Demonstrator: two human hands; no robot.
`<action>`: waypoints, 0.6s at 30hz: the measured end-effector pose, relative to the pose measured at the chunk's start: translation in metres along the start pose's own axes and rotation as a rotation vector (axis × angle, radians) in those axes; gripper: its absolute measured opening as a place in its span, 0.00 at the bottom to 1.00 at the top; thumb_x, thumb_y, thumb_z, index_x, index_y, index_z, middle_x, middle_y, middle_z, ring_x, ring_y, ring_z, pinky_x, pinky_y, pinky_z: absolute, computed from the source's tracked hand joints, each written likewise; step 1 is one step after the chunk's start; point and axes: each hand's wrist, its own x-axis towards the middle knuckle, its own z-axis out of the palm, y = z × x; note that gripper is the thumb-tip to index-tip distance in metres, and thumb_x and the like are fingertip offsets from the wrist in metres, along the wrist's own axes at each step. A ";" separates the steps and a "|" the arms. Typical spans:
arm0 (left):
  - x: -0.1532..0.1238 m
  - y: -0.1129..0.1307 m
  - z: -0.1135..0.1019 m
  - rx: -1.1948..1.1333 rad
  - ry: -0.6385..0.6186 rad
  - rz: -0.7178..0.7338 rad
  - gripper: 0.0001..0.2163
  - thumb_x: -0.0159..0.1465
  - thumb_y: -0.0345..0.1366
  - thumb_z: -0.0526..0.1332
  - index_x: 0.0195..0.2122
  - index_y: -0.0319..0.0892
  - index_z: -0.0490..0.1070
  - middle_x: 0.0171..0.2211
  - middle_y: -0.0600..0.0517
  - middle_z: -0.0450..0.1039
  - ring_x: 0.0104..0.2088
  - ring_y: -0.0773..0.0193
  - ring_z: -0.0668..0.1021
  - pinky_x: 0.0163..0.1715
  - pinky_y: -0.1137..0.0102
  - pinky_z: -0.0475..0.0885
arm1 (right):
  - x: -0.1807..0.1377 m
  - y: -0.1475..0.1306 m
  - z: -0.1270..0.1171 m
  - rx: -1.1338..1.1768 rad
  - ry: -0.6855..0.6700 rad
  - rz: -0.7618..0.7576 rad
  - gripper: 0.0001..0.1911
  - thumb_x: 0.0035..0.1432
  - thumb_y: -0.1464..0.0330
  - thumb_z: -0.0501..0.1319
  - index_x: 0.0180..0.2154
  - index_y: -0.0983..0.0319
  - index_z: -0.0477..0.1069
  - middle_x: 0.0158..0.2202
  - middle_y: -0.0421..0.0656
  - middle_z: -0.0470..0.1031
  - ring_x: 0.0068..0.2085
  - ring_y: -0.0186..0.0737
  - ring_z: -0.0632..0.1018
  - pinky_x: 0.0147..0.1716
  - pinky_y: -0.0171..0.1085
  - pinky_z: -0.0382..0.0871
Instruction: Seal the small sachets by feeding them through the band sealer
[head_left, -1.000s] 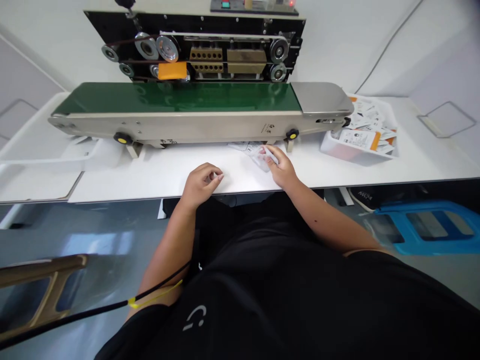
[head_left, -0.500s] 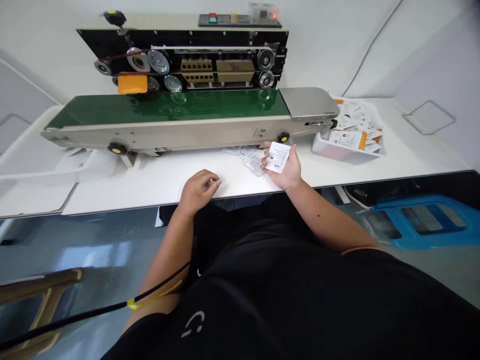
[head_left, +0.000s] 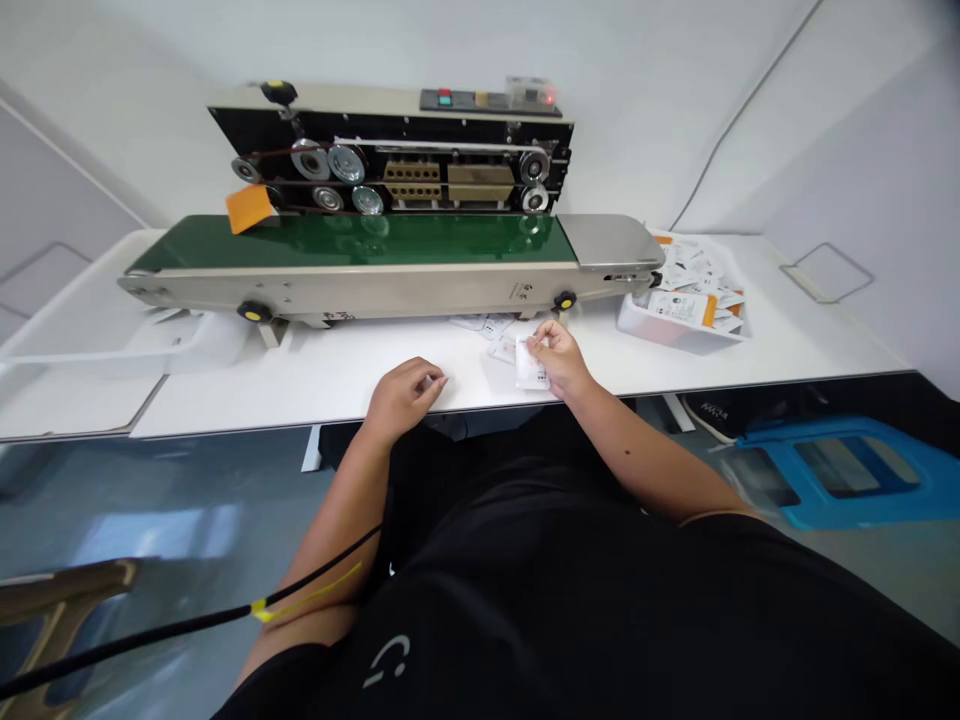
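At the near edge of the worktop (head_left: 315, 385), below a band sealer (head_left: 360, 275), a right hand (head_left: 561, 362) is pinching a white sachet (head_left: 531, 366) clear of the surface, while a left hand (head_left: 403, 395) is resting curled, apparently empty.

My white desk (head_left: 300, 385) carries a band sealer (head_left: 390, 285) with a green conveyor (head_left: 352, 242) at 12 o'clock. At 2 o'clock sits a white plastic bin (head_left: 637, 325) heaped with printed sachets (head_left: 686, 270), more lying loose just before the sealer. A shallow white tray (head_left: 180, 345) rests at 10 o'clock.
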 end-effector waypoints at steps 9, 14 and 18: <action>-0.001 -0.003 0.001 0.001 -0.008 -0.011 0.12 0.74 0.42 0.56 0.40 0.44 0.77 0.39 0.50 0.78 0.37 0.61 0.79 0.40 0.66 0.70 | 0.005 -0.055 0.005 -0.530 -0.381 0.161 0.24 0.56 0.62 0.70 0.53 0.52 0.67 0.34 0.37 0.79 0.26 0.37 0.78 0.21 0.31 0.68; -0.001 -0.003 0.001 -0.002 -0.006 -0.024 0.12 0.74 0.42 0.57 0.40 0.44 0.77 0.39 0.50 0.79 0.37 0.60 0.79 0.40 0.66 0.70 | 0.030 -0.094 0.012 -0.754 -0.565 0.286 0.20 0.57 0.67 0.70 0.52 0.53 0.77 0.39 0.43 0.82 0.25 0.37 0.79 0.18 0.32 0.68; -0.002 -0.001 0.000 -0.008 -0.008 -0.040 0.11 0.73 0.42 0.57 0.39 0.45 0.77 0.39 0.51 0.78 0.35 0.62 0.78 0.38 0.66 0.70 | 0.049 -0.128 0.014 -0.810 -0.675 0.301 0.17 0.54 0.71 0.72 0.47 0.59 0.82 0.36 0.45 0.82 0.25 0.33 0.76 0.18 0.29 0.66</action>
